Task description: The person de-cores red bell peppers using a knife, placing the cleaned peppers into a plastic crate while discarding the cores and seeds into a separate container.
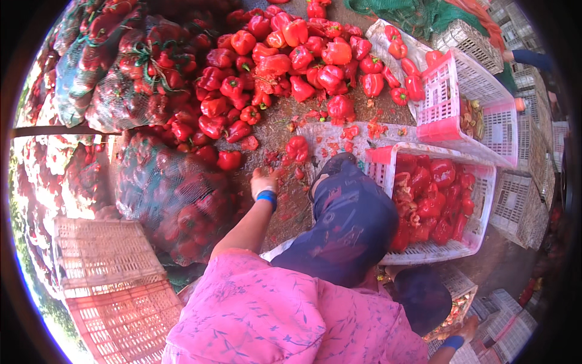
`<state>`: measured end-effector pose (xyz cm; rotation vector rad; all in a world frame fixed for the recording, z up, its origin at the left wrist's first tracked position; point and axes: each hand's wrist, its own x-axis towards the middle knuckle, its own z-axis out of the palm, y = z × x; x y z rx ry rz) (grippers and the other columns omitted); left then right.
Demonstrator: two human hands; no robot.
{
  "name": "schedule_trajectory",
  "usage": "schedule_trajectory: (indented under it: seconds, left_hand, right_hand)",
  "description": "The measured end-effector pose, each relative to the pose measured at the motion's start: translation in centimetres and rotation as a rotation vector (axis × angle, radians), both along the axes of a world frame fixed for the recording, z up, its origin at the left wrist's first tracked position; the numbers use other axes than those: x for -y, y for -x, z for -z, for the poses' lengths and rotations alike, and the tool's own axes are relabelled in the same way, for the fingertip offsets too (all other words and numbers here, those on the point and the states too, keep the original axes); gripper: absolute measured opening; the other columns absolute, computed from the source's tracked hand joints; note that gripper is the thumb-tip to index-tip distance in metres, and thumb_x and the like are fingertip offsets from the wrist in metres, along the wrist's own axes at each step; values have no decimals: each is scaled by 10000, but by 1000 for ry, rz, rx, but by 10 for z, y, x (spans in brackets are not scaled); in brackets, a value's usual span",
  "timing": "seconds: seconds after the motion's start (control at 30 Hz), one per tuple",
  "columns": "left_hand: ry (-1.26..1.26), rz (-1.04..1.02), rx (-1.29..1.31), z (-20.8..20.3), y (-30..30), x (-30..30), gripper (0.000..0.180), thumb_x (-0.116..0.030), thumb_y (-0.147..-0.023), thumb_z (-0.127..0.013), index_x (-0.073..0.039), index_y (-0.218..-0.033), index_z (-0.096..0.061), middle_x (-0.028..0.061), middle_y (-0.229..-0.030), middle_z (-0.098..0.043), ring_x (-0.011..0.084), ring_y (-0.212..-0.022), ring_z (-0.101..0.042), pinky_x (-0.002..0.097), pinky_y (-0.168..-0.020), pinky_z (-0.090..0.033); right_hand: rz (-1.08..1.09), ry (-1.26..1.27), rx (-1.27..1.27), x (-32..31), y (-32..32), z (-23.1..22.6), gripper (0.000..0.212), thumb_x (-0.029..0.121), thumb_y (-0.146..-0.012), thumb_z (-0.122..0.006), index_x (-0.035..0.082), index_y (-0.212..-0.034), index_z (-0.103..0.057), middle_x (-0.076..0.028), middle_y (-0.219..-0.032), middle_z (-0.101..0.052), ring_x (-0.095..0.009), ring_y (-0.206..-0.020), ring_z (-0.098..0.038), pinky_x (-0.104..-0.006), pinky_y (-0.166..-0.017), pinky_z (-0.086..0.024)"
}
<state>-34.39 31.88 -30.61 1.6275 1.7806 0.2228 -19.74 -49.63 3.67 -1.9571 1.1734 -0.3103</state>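
Observation:
My left hand (pixel 264 182), with a blue band at its wrist, reaches out low over the wet floor. Its fingers look loosely apart, and no object shows in them. A lone red bell pepper (pixel 297 148) lies just beyond it. Further off spreads a big heap of red bell peppers (pixel 300 57). My right hand (pixel 468 329), also banded in blue, is far down at the lower right beside stacked crates; its fingers are too small and unclear to read. At my right knee, a white plastic crate (pixel 445 256) holds red peppers (pixel 430 194), some of them torn or hollow.
Full mesh sacks of peppers (pixel 173 188) crowd the left, above tan and orange crates (pixel 118 285). A pink-and-white crate (pixel 439 100) with pale scraps stands far right. Grey crates (pixel 518 206) line the right edge. Another person's arm (pixel 530 57) shows at upper right.

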Motion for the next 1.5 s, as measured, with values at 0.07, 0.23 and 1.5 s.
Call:
schedule_trajectory:
  seconds: [0.07, 0.23, 1.5]
  left_hand:
    - [109, 177, -84, -38, -66, 9, 768, -421, -673, -805, -90, -1309, -531, 242, -1258, -573, 394, -1114, -601, 430, -961, -481]
    - [112, 251, -386, -48, -161, -2, 771, -544, -681, -769, -124, -1277, -517, 238, -1285, -526, 410, -1159, -570, 503, -959, -475]
    - [360, 1025, 1212, -381, -311, 283, 803, -81, -694, -809, -9, -1373, -387, 111, -1261, -529, 212, -1148, -546, 357, -998, -471]
  right_hand:
    - [-62, -13, 64, -9, -19, -5, 443, 378, -920, -645, 43, -1207, -600, -106, -1043, -641, -159, -653, -580, -315, -433, -442]
    - [-296, -141, -11, -171, -93, -21, 443, 372, -920, -655, 62, -1232, -597, -33, -842, -638, -132, -415, -495, -273, -360, -409]
    - [-978, -506, 400, -382, -139, -33, 405, 395, -992, -550, 14, -886, -638, -116, -658, -621, -225, -518, -589, -361, -514, -460]
